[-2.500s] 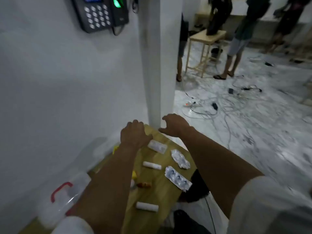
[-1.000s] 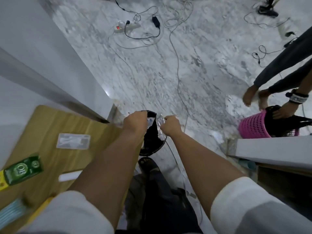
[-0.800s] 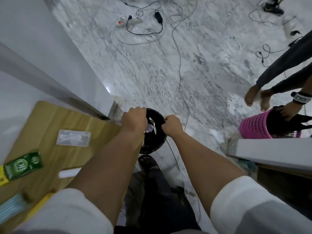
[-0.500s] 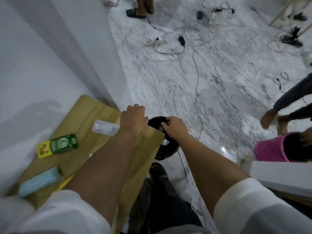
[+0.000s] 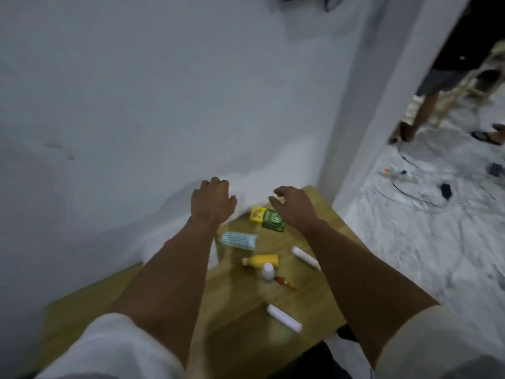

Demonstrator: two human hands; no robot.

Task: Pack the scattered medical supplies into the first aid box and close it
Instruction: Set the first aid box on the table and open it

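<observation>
Supplies (image 5: 266,219) loose on the table (image 5: 240,321)

The whole picture is looking smeary. The left arm (image 5: 175,258) is covering most of a clear box (image 5: 153,242), so only a tiny red bit is showing, and nobody can tell if it is open. The blue packet (image 5: 239,240) is blurring, so its stripes are hard to read. The green box (image 5: 273,220) is hiding partly under the right hand (image 5: 293,205), and its words are too fuzzy. A small reddish thing (image 5: 285,281) is too tiny to name. The picture's edge is cutting off a person's legs (image 5: 420,110).
</observation>
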